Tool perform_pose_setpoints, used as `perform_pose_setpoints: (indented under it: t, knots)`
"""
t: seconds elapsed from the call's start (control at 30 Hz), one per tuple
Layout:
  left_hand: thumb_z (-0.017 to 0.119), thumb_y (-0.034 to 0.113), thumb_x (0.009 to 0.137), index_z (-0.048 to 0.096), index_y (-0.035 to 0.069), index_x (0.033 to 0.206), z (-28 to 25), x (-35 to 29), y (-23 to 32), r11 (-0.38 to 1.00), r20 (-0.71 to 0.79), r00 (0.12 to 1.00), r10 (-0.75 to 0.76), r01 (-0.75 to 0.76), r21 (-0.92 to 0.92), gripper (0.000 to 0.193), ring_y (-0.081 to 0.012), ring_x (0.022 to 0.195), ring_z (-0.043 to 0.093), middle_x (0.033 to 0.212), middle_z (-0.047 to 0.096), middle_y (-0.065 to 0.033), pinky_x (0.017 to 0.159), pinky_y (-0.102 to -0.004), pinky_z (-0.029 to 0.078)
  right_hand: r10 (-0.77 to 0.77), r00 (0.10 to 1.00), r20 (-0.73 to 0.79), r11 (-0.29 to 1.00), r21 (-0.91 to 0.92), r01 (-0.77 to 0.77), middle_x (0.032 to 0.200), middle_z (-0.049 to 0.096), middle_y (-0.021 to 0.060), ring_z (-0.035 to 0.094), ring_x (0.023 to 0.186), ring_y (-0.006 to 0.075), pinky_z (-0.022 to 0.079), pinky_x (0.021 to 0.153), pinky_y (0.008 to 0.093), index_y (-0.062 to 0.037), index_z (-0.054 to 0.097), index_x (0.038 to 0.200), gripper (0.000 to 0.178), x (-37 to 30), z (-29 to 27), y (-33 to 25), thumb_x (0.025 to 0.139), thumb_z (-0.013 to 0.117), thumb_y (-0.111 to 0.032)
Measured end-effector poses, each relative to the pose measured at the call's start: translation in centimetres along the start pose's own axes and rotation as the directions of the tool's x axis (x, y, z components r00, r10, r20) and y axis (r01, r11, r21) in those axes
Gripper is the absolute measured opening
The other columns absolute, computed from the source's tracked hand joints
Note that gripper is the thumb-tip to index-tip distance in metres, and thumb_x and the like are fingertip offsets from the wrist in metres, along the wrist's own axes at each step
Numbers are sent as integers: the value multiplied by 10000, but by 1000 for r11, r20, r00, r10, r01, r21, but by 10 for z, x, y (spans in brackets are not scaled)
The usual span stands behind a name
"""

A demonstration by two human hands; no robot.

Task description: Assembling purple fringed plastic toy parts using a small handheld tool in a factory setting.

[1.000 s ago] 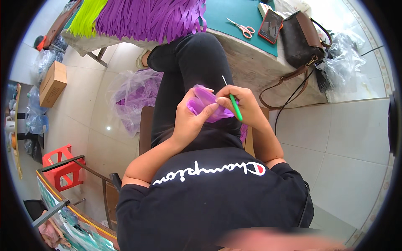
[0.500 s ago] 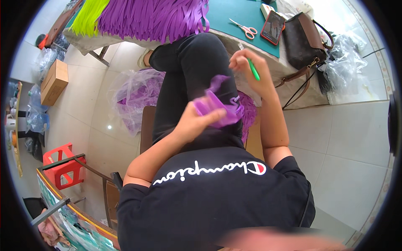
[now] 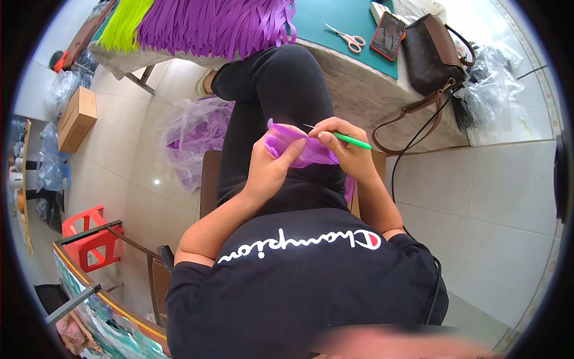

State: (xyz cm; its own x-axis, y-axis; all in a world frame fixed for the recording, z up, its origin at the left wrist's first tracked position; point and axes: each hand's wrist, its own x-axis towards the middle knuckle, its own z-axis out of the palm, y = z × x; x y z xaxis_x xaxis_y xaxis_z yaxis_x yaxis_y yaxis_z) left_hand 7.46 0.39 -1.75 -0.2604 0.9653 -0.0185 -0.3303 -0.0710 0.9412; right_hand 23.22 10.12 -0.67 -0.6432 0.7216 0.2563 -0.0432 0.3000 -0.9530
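Above my lap, my left hand (image 3: 270,163) is closed on a piece of thin purple cloth (image 3: 312,154), its thumb lying across the top. My right hand (image 3: 351,157) meets it at the cloth's right side, pinching a green-handled tool (image 3: 353,140) with a thin metal tip. That tip points left over the cloth's upper edge, close to my left thumb. Whether it pierces the cloth is too small to tell. Part of the cloth hangs between both hands, and the right fingers hide its right end.
Purple strips (image 3: 215,27) and yellow-green strips (image 3: 125,27) hang over the table's edge. Pink-handled scissors (image 3: 353,42), a phone (image 3: 387,37) and a brown handbag (image 3: 429,60) lie to the right. A clear bag of purple material (image 3: 194,140) sits on the floor near a red stool (image 3: 92,236).
My right hand has come down and left to the cloth, bringing the green-handled tool. My left hand has raised the cloth slightly, and it now spreads between both hands.
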Motion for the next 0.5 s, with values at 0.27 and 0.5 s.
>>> perform_pose_setpoints:
  t: [0.27, 0.5]
  knots:
    - [651, 95, 890, 625, -10, 977, 6, -4, 11, 958, -44, 990, 137, -121, 261, 139, -81, 780, 620, 833, 664, -46, 693, -225, 489, -13, 991, 131, 941, -333, 56, 787, 651, 87, 604, 688, 151, 472, 643, 256, 18, 653, 887, 72, 4, -5, -24, 849, 657, -43]
    - [698, 120, 859, 635, 3, 961, 1, 2, -14, 987, 132, 983, -128, 140, -82, 167, -96, 796, 627, 853, 663, -43, 710, -239, 491, -153, 981, 118, 921, -343, 185, 856, 657, 105, 627, 732, 177, 494, 665, 271, 17, 653, 969, 152, 1, 2, -20, 817, 653, 25]
